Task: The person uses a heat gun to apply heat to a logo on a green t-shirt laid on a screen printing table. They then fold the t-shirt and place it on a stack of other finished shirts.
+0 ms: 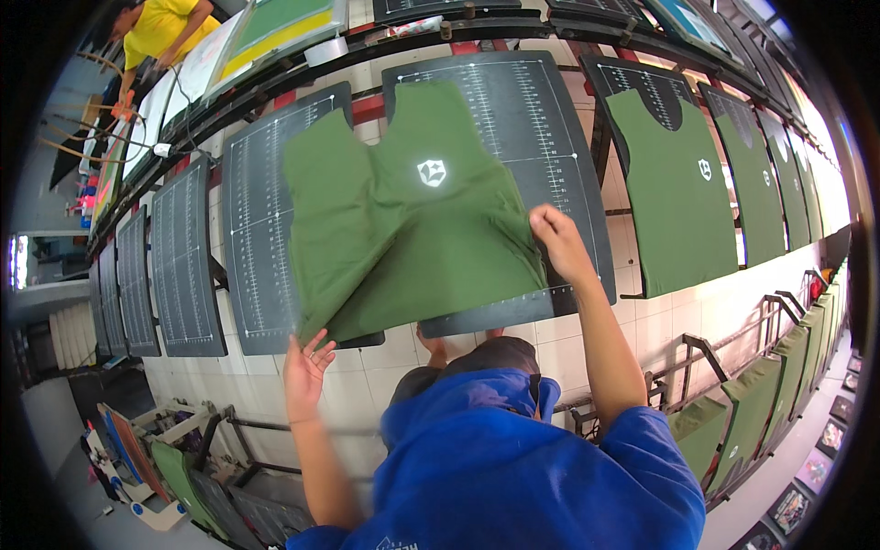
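Observation:
A green shirt panel with a small white emblem on its chest is spread across two black printing boards, lifted and creased along its lower part. My left hand pinches the panel's lower left corner, off the near edge of the left board. On the other side, my right hand is closed on the panel's right edge, above the right board. A fold runs up from the left corner to the middle of the cloth.
More green panels lie on boards to the right. Bare marked boards stand to the left. A dark metal rail runs along the far side. Behind me are racks with green panels. A person in yellow works at the far left.

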Motion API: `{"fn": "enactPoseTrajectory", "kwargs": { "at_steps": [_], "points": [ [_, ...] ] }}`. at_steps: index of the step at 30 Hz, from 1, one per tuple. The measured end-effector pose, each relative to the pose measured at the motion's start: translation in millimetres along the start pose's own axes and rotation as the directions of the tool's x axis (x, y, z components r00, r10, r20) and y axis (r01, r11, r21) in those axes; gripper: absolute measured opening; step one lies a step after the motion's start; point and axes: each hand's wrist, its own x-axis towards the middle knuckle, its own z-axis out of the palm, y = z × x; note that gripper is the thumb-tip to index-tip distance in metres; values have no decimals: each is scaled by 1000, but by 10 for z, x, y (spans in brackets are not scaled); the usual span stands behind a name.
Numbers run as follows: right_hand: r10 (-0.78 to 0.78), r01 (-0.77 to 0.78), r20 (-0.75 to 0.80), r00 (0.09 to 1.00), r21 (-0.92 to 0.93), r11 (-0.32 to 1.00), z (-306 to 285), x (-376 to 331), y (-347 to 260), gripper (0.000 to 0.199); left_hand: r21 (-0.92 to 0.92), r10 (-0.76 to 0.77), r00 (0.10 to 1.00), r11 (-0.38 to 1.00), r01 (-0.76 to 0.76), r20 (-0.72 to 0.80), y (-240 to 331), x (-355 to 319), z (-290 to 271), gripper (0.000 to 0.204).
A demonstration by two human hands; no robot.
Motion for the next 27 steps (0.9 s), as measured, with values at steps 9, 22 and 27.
{"fn": "enactPoseTrajectory", "kwargs": {
  "at_steps": [9,22,27],
  "points": [
    [-11,-13,-81,997,-283,959,-118,-265,50,35,69,38,999,997,-37,-13,-138,-18,-25,44],
    [-249,175,23,968,-773,610,323,269,306,25,55,57,996,997,-61,62,-109,137,-32,38],
    [-145,36,-125,981,-624,781,368,270,309,29,64,44,998,997,-47,40,-139,130,-11,36]
  ]
}}
